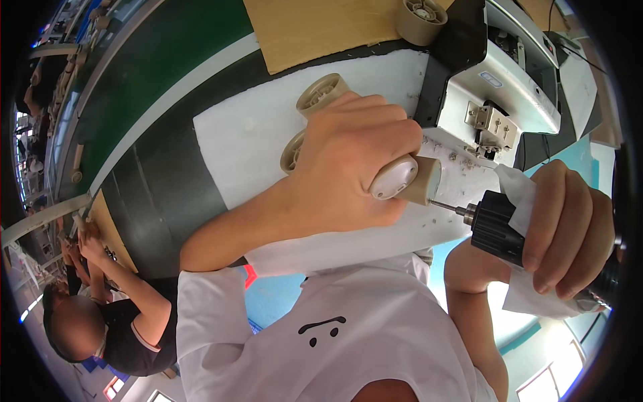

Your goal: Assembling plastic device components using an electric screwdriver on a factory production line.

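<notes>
Here's my left hand (pixel 355 157), closed firmly round a beige piece (pixel 424 182) over the white mat (pixel 231 154); my right hand (pixel 569 228) grips a black screwdriver (pixel 492 224) through a white wrap (pixel 516 194), bit right at the piece's end, two round beige parts (pixel 321 94) lying beyond my left wrist!

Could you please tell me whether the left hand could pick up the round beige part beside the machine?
Probably not: the left hand grips another beige part, though the way to the round part looks free.
</notes>
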The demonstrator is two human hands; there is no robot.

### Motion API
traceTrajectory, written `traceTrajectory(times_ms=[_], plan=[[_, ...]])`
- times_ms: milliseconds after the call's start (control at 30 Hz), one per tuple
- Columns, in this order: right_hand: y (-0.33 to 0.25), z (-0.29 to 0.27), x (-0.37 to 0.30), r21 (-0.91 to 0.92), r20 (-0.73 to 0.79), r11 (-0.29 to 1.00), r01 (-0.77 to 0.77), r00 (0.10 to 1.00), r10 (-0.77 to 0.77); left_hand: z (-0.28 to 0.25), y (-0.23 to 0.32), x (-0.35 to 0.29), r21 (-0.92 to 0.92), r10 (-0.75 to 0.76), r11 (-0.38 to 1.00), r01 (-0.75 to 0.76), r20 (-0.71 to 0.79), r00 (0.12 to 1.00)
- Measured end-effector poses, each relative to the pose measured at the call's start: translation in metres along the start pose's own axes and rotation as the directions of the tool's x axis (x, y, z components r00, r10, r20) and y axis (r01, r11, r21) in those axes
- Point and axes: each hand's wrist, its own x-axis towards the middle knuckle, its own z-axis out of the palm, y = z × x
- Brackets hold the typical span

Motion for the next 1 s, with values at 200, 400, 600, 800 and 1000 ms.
traceTrajectory(times_ms=[200,400,600,800,1000], plan=[[0.009,0.016,-0.001,0.058,-0.222,0.983,0.171,0.963,-0.155,0.004,-0.001,0.001,0.041,0.011,0.999,-0.012,0.004,1.000],[-0.004,-0.002,-0.016,-0.095,-0.197,0.982,0.163,0.964,-0.179,0.006,0.005,0.001,0.116,0.005,0.993,-0.009,0.031,0.999],[-0.019,-0.043,-0.027,-0.342,-0.177,0.936,0.085,0.972,-0.153,0.004,0.011,0.005,0.238,-0.118,0.966,0.102,0.054,0.992],[-0.008,-0.044,-0.020,-0.325,-0.179,0.945,0.032,0.979,-0.095,0.003,0.011,0.005,0.267,-0.127,0.958,0.103,0.075,0.989],[-0.005,-0.042,-0.016,-0.258,-0.312,0.962,-0.088,0.950,0.004,-0.002,0.011,0.005,0.240,-0.146,0.963,0.125,0.075,0.986]])
